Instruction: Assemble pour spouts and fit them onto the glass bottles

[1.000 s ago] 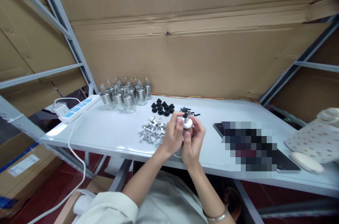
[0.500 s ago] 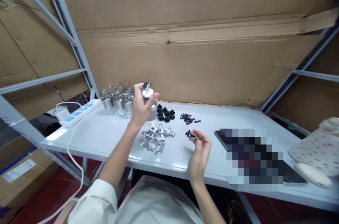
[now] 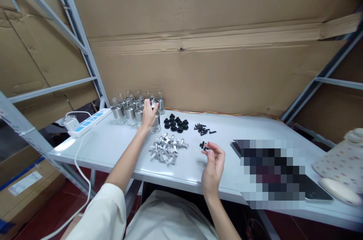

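My left hand (image 3: 148, 116) is closed round the top of a glass bottle with a metal sleeve (image 3: 155, 123), beside the other bottles. A silver and black fitting (image 3: 153, 101) shows above my fingers. Hovering over the front of the table, my right hand (image 3: 213, 168) has its thumb and fingertips drawn together. Small black parts (image 3: 202, 145) lie right by those fingertips; whether one is pinched there I cannot make out. Between the hands lies a pile of silver spout pieces (image 3: 166, 149). Behind it are black round caps (image 3: 176, 123) and thin black levers (image 3: 202, 129).
Several glass bottles with metal sleeves (image 3: 130, 113) stand at the back left. A white power strip (image 3: 90, 122) lies at the left edge. On the right are a blurred dark flat device (image 3: 317, 189), a white mouse (image 3: 339, 190) and a spotted pouch (image 3: 343, 156). Cardboard (image 3: 215, 77) walls the back.
My left hand has moved the bottle left and back, toward the other bottles, and lower. My right hand has hardly moved. The view has shifted slightly.
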`<state>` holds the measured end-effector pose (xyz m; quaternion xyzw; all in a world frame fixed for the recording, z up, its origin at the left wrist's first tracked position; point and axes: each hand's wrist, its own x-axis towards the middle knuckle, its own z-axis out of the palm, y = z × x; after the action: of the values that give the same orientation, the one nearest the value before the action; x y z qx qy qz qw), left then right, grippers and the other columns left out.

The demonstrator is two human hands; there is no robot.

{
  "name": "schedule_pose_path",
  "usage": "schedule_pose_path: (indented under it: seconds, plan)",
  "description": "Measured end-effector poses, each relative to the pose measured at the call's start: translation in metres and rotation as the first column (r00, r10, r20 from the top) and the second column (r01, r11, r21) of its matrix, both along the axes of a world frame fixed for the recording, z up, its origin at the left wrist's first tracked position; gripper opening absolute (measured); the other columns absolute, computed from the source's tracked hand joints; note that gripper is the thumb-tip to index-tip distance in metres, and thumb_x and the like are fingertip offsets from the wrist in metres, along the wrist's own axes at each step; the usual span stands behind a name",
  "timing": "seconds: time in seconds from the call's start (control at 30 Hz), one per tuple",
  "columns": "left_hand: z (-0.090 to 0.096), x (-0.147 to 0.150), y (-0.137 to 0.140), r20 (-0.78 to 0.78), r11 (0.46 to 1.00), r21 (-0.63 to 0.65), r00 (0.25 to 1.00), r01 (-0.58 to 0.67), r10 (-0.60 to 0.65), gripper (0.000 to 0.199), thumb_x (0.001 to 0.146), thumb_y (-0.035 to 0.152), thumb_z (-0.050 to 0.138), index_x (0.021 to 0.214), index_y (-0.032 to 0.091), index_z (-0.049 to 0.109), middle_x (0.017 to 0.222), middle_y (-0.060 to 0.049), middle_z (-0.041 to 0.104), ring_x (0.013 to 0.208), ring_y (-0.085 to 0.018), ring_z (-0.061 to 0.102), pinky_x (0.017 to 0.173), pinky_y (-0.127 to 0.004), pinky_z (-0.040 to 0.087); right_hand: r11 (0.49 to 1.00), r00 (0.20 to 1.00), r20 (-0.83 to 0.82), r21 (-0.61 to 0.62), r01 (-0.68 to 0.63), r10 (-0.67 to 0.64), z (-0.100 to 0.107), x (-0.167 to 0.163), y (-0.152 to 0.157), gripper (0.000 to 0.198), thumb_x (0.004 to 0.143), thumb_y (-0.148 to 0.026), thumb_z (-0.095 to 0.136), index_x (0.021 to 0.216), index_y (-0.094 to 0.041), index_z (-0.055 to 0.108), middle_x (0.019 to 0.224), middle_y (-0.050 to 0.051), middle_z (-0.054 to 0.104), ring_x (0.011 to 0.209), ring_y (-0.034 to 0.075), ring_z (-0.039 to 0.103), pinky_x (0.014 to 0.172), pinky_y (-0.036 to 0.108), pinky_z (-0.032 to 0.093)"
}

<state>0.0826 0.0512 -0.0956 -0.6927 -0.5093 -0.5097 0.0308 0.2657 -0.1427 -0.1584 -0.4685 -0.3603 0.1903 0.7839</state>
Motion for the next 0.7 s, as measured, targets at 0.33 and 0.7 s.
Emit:
schedule_pose_path:
  seconds: [0.33, 0.7]
  plan:
    - [0.008, -0.005, 0.02, -0.167, 0.968, 0.015, 0.953, -0.252, 0.251, 0.04, 0.094, 0.042, 0.03, 0.101, 0.009, 0.052, 0.113, -0.023, 0.057, 0.113, -0.034, 0.046, 0.093, -0.046, 0.03, 1.0, 0.997, 0.074, -0.025, 0.016, -0.014, 0.0, 0.002, -0.001, 0.027, 0.087, -0.042, 0.045, 0.099, -0.019, 0.052, 0.108, 0.009, 0.052, 0.101, 0.022, 0.051, 0.082, 0.039, 0.044]
    - [0.007, -0.006, 0.026, -0.209, 0.939, 0.039, 0.916, -0.342, 0.342, 0.041, 0.095, 0.037, 0.026, 0.11, 0.008, 0.051, 0.126, -0.023, 0.052, 0.123, -0.03, 0.041, 0.098, -0.048, 0.025, 1.0, 0.989, 0.145, -0.012, 0.029, -0.027, 0.003, 0.003, -0.001, 0.024, 0.088, -0.04, 0.046, 0.092, -0.019, 0.055, 0.105, 0.009, 0.051, 0.101, 0.022, 0.05, 0.08, 0.037, 0.042]
